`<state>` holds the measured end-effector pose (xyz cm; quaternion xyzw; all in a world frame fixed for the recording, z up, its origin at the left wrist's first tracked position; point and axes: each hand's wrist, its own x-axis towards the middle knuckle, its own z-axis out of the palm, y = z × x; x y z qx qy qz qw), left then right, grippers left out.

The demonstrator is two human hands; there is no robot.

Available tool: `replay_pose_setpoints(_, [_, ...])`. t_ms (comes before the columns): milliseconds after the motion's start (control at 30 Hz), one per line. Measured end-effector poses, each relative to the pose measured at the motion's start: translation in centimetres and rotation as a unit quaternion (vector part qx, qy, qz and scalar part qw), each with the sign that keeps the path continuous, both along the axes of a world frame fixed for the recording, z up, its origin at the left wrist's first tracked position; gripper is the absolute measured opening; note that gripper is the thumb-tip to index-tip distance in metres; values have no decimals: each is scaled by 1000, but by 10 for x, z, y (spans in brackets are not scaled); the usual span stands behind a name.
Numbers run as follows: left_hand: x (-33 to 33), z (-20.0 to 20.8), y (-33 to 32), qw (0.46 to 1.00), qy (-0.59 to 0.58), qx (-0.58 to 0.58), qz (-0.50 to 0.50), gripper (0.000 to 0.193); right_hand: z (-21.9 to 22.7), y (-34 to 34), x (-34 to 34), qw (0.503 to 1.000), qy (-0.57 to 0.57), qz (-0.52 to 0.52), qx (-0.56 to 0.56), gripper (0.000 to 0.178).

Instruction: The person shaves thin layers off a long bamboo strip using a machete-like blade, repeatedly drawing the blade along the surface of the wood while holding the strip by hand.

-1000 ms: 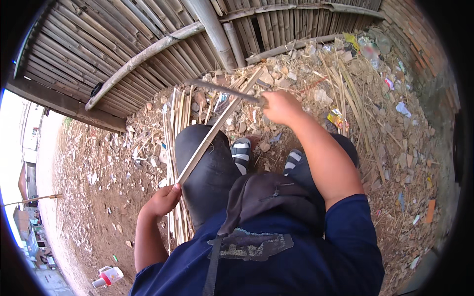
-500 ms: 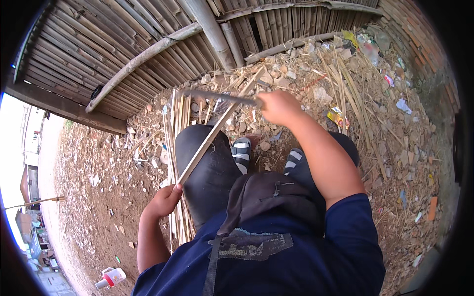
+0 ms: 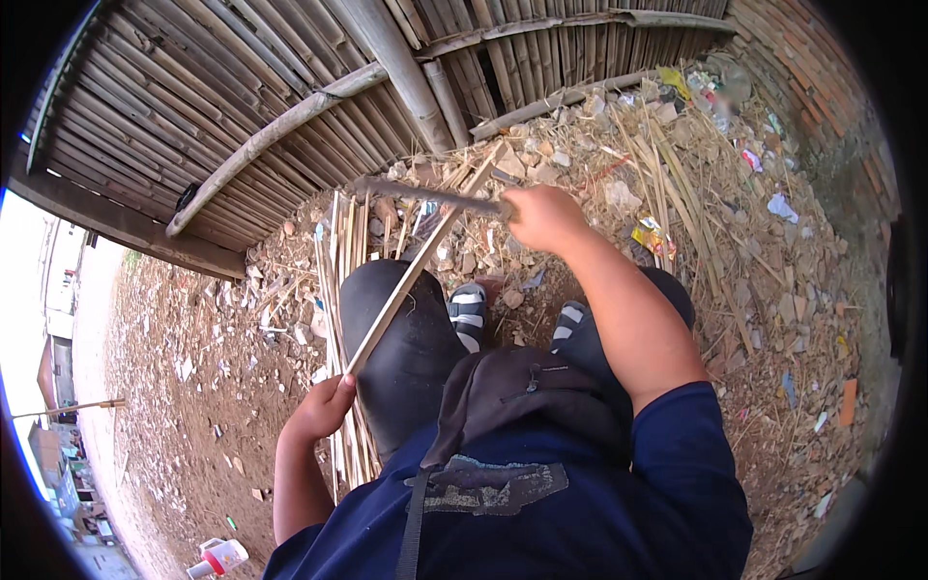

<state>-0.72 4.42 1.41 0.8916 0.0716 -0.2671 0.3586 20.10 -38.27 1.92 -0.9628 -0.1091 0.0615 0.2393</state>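
Observation:
My left hand (image 3: 321, 408) is closed round the near end of a long, pale bamboo strip (image 3: 406, 280), its thumb on top. The strip slants up and away across my left knee. In my right fist (image 3: 547, 218) is the handle of a long knife with a dark, narrow blade (image 3: 411, 192). The blade points left and lies across the strip near its far end; whether its edge bites into the strip I cannot tell. Beside my left leg lies a bundle of similar bamboo strips (image 3: 340, 249), partly covered by that leg and my left hand.
A slatted bamboo wall (image 3: 242, 87) with pole braces rises ahead, and a brick wall (image 3: 807, 68) stands at right. More bamboo strips (image 3: 688, 198) lie on rubble beyond my right knee. Litter includes a yellow wrapper (image 3: 650, 237). A white-and-red container (image 3: 220, 556) sits at lower left.
The view has shifted slightly, so the walls sit higher and my knees lower. Both hands keep their grips, and the blade still crosses the strip near its far end.

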Motion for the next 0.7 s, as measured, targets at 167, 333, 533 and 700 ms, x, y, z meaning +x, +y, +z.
replay_pose_setpoints(167, [-4,0,7,1000,12,-11,6,57,15,9,-10,983,-37,141,-110,23])
replay_pose_setpoints(333, [-12,7,8,997,53,-40,27,59,-20,-43,30,978,112,-159,74,23])
replay_pose_setpoints(533, [-25,-10,19,985,102,-132,43,54,-19,-19,20,983,-13,-180,28,34])
replay_pose_setpoints(700, [-25,-12,19,961,162,-207,85,53,-18,-25,18,969,-16,-216,120,37])
